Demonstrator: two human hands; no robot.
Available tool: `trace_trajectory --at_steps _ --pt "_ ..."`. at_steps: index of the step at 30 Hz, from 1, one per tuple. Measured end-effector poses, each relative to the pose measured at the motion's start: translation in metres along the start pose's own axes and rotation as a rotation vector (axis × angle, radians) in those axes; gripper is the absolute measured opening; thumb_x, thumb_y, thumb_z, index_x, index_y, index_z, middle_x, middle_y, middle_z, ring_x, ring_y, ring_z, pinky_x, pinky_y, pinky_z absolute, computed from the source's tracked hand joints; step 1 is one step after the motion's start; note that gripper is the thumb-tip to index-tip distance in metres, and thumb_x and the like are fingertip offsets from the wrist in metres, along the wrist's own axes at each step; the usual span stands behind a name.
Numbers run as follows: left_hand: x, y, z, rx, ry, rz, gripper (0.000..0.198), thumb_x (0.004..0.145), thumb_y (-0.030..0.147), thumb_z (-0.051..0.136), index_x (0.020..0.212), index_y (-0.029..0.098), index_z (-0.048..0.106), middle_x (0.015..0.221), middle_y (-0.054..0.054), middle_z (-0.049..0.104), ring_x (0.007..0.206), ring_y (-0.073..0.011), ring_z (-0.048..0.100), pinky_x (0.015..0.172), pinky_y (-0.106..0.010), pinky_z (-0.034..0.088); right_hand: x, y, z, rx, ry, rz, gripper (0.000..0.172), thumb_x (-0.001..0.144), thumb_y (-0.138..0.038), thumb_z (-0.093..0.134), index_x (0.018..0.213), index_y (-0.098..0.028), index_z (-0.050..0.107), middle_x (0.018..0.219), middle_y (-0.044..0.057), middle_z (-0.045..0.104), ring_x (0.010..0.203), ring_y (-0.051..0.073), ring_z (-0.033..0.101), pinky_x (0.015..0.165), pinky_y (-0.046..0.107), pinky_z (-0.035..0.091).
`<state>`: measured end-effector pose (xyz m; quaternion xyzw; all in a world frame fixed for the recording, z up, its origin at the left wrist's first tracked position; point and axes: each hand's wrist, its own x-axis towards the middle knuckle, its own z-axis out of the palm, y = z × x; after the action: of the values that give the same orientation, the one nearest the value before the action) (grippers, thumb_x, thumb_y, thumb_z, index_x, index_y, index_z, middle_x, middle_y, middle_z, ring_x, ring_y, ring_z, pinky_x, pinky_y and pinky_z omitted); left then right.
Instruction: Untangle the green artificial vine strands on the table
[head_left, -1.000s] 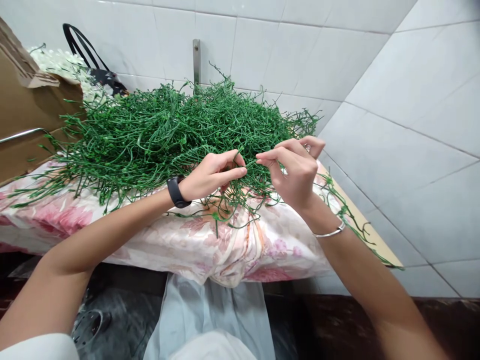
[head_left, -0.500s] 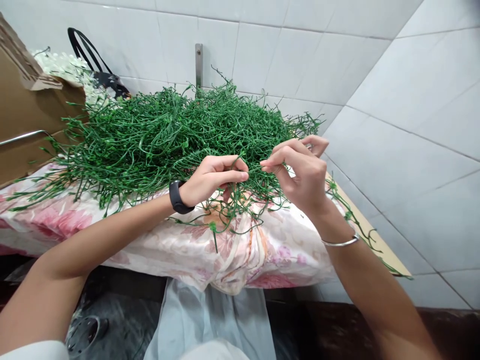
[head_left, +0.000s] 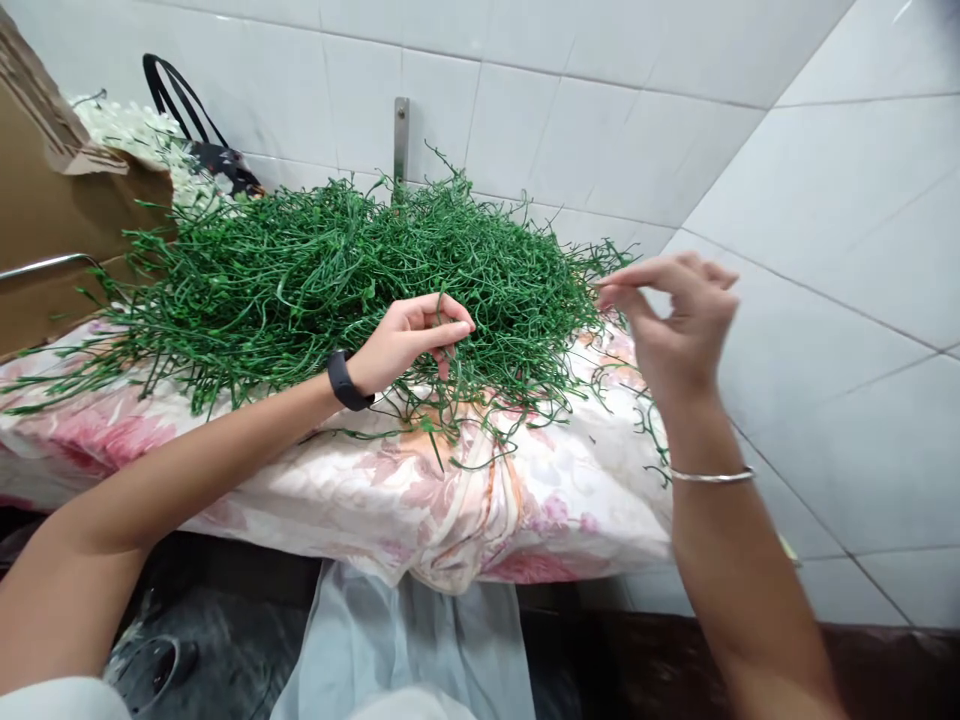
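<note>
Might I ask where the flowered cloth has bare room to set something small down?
Bare flowered cloth shows between the bunched fold and right forearm, and, at left, between the green stems and left forearm. They crowd the back and the space around the left hand.

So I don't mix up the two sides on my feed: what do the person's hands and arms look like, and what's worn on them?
Both hands are ungloved. By the left hand, a wide black band circles the wrist; by the right hand, a thin silver bangle. Both forearms are bare; a white sleeve shows at the left upper arm.
</note>
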<state>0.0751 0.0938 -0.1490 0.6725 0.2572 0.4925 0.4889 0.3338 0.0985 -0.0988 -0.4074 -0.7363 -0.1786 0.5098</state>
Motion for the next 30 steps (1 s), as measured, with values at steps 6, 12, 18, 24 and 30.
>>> trace_trajectory --at_steps 6,12,18,24,30 --pt "-0.005 0.002 0.011 0.131 -0.114 0.095 0.023 0.079 0.026 0.057 0.099 0.015 0.058 0.077 -0.002 0.059 0.07 -0.0086 0.057 0.062 -0.019 0.048 -0.011 -0.012 0.018 -0.096 -0.224 -0.101 0.019 0.086 -0.034 0.049 0.083 -0.031 0.068 0.075 -0.003 0.068 0.086 0.018 0.056 0.086 0.041 0.023" --pt "-0.005 0.003 0.01 0.015 -0.22 0.071 0.057 0.08 0.021 0.054 0.131 0.019 0.03 0.089 -0.006 0.064 0.081 -0.0125 0.06 0.07 -0.024 0.048 -0.014 -0.007 0.029 -0.123 -0.245 -0.201 0.018 0.087 -0.029 0.047 0.092 -0.033 0.064 0.095 -0.005 0.067 0.095 0.017 0.054 0.086 0.04 0.021" --pt "-0.007 0.007 0.013 0.055 -0.194 0.039 0.061 0.079 0.024 0.054 0.133 0.019 0.027 0.086 -0.005 0.064 0.078 -0.0121 0.061 0.068 -0.023 0.048 -0.02 -0.035 0.025 -0.06 -0.016 -0.225 0.025 0.085 -0.029 0.05 0.11 -0.027 0.053 0.099 0.003 0.064 0.092 0.018 0.056 0.084 0.038 0.03" --pt "-0.009 0.008 0.015 0.082 -0.203 0.027 0.057 0.079 0.024 0.055 0.131 0.019 0.032 0.076 -0.002 0.06 0.076 -0.0118 0.061 0.066 -0.023 0.048 -0.023 -0.049 0.028 -0.009 -0.171 -0.408 0.018 0.08 -0.032 0.057 0.098 -0.027 0.058 0.101 0.001 0.062 0.098 0.018 0.052 0.082 0.035 0.034" --pt "-0.01 0.008 0.014 0.094 -0.246 0.047 0.05 0.077 0.023 0.058 0.124 0.019 0.042 0.078 -0.002 0.061 0.075 -0.011 0.06 0.067 -0.021 0.048 -0.029 -0.044 0.038 -0.035 -0.228 -0.489 0.005 0.082 -0.029 0.055 0.08 -0.025 0.058 0.078 -0.003 0.063 0.085 0.012 0.053 0.08 0.032 0.032"
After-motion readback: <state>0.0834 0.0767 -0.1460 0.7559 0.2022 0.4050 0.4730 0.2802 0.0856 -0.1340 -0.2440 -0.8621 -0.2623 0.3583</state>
